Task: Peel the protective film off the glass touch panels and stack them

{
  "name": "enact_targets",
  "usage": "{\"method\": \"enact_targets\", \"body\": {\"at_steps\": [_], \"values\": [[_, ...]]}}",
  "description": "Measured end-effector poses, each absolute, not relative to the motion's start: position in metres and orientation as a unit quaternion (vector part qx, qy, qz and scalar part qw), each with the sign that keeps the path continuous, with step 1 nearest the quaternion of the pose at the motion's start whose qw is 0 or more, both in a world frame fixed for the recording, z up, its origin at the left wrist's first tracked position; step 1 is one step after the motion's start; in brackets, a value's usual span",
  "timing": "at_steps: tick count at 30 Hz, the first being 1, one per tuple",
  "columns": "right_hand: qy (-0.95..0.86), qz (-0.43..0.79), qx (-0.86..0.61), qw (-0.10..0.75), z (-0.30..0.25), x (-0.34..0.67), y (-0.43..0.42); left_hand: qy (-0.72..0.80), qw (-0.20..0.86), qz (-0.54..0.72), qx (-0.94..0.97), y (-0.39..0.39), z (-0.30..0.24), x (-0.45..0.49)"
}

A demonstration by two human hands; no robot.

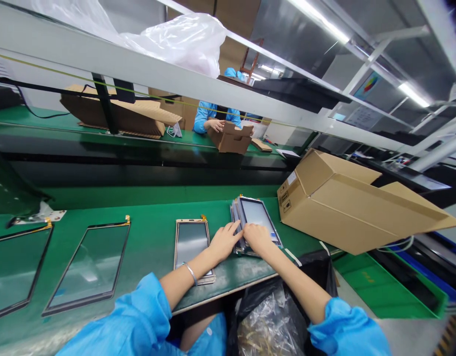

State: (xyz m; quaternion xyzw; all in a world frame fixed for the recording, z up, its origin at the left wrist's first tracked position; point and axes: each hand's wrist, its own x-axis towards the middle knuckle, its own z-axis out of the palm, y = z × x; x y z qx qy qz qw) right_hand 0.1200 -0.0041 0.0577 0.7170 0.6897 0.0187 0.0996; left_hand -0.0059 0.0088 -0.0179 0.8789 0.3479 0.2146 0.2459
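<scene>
A stack of touch screen panels [258, 213] with black frames lies in front of me, next to the cardboard box. My right hand [256, 237] rests at the left edge of the top panel, its fingers curled in; what they hold is hidden. Beside it, my left hand [227, 241] touches the left side of the stack with its fingers stretched out. Just left of that hand lies a smaller pile of panels [192, 240], partly covered by my wrist. Farther left, a single framed glass panel [90, 262] lies flat, and another glass panel [18, 264] reaches the view's edge.
An open cardboard box [331, 207] leans at the right end of the green workbench [149, 247]. Below the front edge hangs a black-lined bag [272, 316] of clear plastic waste. A green crate [383, 287] stands lower right. Across the bench, a co-worker handles a small carton [233, 138].
</scene>
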Motion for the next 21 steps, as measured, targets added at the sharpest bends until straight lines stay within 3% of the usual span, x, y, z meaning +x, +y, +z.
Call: {"method": "enact_targets", "body": {"at_steps": [6, 14, 18, 21], "values": [[0.721, -0.009, 0.692, 0.034, 0.101, 0.149, 0.001, 0.338, 0.391, 0.281, 0.809, 0.008, 0.002, -0.003], [0.79, -0.114, 0.599, -0.066, 0.112, 0.099, -0.04, 0.292, 0.728, 0.3, 0.543, -0.015, 0.048, -0.004], [0.86, -0.16, 0.472, -0.106, 0.107, 0.078, -0.066, 0.29, 0.801, 0.326, 0.41, -0.031, 0.054, -0.036], [0.909, -0.096, 0.384, -0.131, 0.106, 0.071, -0.08, 0.272, 0.838, 0.366, 0.3, -0.041, 0.059, -0.064]]}}
